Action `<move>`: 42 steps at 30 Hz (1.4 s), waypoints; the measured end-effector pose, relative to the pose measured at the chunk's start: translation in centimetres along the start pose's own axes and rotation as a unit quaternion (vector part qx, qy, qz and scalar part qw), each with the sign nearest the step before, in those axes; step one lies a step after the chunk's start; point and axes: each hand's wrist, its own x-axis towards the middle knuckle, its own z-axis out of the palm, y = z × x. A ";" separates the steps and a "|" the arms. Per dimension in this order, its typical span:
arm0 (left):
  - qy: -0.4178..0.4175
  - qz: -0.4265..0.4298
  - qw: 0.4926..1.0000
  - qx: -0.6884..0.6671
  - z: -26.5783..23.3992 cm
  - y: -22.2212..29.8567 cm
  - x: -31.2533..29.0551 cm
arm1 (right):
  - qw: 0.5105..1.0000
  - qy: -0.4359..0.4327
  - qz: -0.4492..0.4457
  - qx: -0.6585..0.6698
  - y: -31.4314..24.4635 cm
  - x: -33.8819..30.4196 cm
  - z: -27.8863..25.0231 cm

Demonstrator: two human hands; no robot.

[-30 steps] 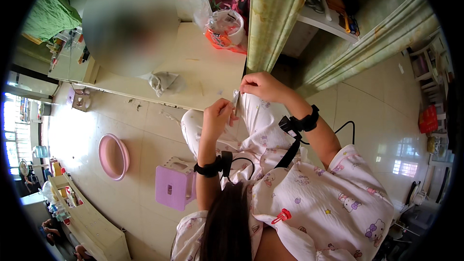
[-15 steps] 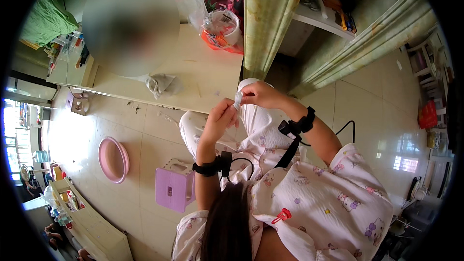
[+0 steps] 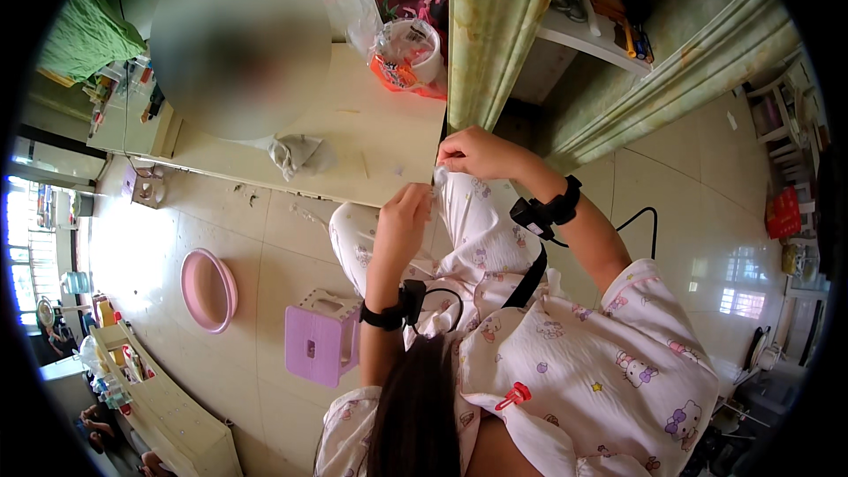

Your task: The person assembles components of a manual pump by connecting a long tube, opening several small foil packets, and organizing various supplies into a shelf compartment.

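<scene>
Above my lap, my right hand (image 3: 480,155) pinches a small whitish, crumpled strip (image 3: 441,176) that looks like thin plastic. Its lower end is hard to tell from the white printed trousers (image 3: 473,212) behind it. My left hand (image 3: 404,219) is just below and to the left, fingers bent together and fingertips close to the strip. Whatever it grips is hidden by the fingers. Each wrist carries a black strap with a small device. On the table near my knees lies a crumpled grey-white cloth (image 3: 296,155).
The cream table (image 3: 353,146) ahead bears a white tub (image 3: 415,46) in an orange-red bag. A greenish curtain (image 3: 499,35) hangs at its right edge. On the tiled floor to my left are a purple stool (image 3: 320,344) and a pink basin (image 3: 208,291).
My right hand has moved slightly up, away from my left, widening the gap between them. The twisted whitish strip that showed between both hands now shows mostly at my right fingertips.
</scene>
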 end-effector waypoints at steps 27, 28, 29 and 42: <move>-0.006 -0.139 0.988 -0.063 0.0 -0.6 1.5 | 0.979 0.120 -0.103 -0.128 -4.1 -2.5 3.3; 0.061 -0.155 0.983 -0.084 0.3 -0.8 1.7 | 0.980 0.142 -0.093 -0.105 -4.6 -3.1 3.8; 0.062 -0.157 0.967 -0.189 0.3 -1.1 1.7 | 0.980 0.165 -0.082 -0.081 -4.8 -3.3 4.0; -0.182 -0.174 0.968 -0.013 0.0 0.7 2.4 | 0.990 0.035 -0.008 -0.136 -4.3 -2.7 0.9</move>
